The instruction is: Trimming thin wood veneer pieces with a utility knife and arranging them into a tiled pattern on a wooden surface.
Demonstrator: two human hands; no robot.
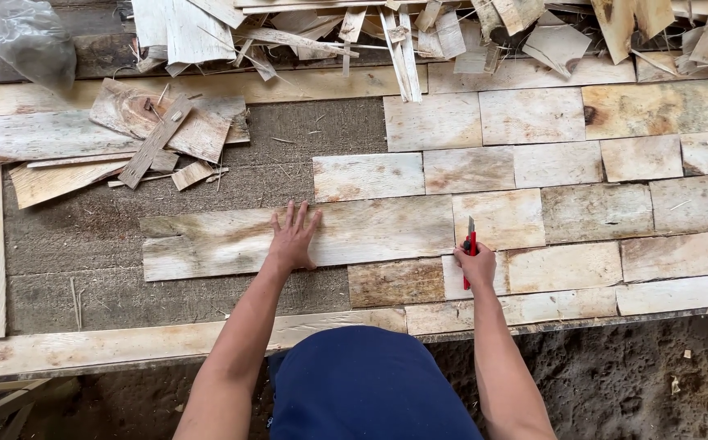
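Pressing flat with fingers spread, the left hand (293,238) rests on a long wooden board (232,240) lying across the tabletop (61,244). The right hand (476,265) is closed around a red utility knife (470,248), its blade at the board's right end, beside rows of laid wood pieces (582,163). A clear plastic bag (28,37) sits at far left, contents unclear, near a scrap pile (419,33).

We list a heap of wood offcuts (419,33) along the far edge, a clear plastic bag (28,37) far left, loose scrap slats (154,134) beside it, and bare soil (639,375) below.
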